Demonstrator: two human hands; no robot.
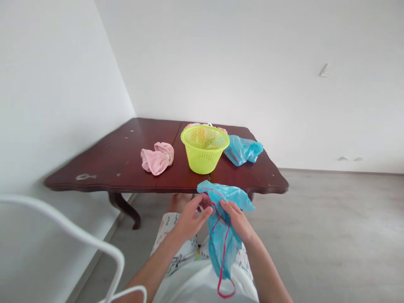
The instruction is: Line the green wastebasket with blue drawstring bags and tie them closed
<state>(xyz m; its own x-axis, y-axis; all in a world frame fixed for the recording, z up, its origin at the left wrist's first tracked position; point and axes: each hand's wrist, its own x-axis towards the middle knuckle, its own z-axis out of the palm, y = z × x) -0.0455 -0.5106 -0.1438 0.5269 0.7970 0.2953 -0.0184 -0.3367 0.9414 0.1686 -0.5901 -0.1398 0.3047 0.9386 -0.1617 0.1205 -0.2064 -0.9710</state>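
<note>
A blue plastic drawstring bag [222,244] hangs over my lap, just in front of the table edge. Its red drawstring loops down at the bottom. My left hand [193,215] has its fingers curled at the bag's upper left edge, beside the red string, with the thumb apart from them. On the other side, my right hand [237,219] grips the bag between thumb and fingers. Beyond the bag, a yellow-green mesh basket [203,162] stands upright on the table.
The dark red wooden table [110,155] meets the wall at the left. A crumpled pink cloth [157,158] lies left of the basket; a second blue plastic bag [242,149] lies right. Orange-and-white items [222,130] show behind it. A white tube [72,235] curves at lower left.
</note>
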